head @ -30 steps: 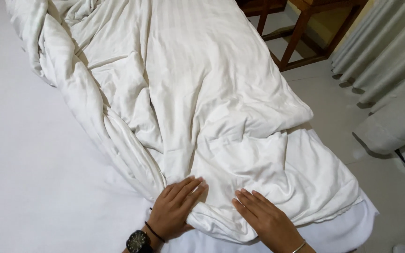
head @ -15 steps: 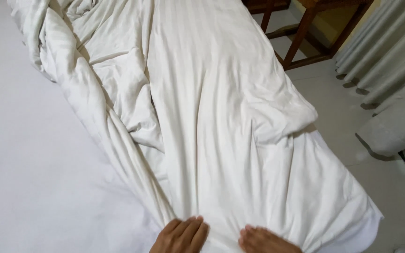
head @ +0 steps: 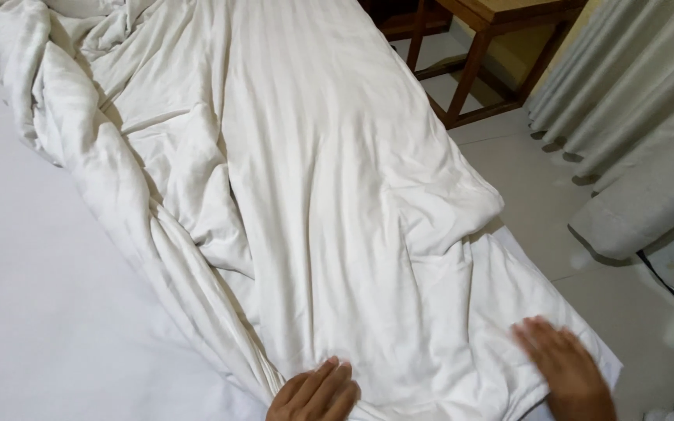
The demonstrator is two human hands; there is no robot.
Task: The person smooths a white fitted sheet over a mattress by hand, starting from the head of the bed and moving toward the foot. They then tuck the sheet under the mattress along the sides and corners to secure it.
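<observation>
The fingers of the left hand (head: 315, 392) lie flat and loosely spread, released rather than clenched, pressing palm-down on the near edge of a white striped duvet (head: 329, 203). The fingertips point up the bed, just beside a bunched, rope-like fold that runs along the duvet's left side. The fingers of the right hand (head: 565, 371) are likewise extended and flat, gripping nothing, resting on the duvet's near right corner. This hand is blurred, so whether the fingertips touch the fabric fully or only skim it is hard to tell. The two hands are well apart, with a smooth stretch of duvet between them.

The duvet lies lengthwise along the right part of the bed, its middle fairly flat with faint woven stripes, its left side crumpled into thick folds that rise toward the top left of the view. Its right edge bulges out over the side of the mattress partway up.

To the left, the plain white bedsheet (head: 33, 312) shows bare. Beyond the right side of the bed is a pale tiled floor (head: 540, 195), a wooden table (head: 493, 47) with crossbars at the top, and grey-green curtains (head: 633, 101) hanging to the floor at the right.
</observation>
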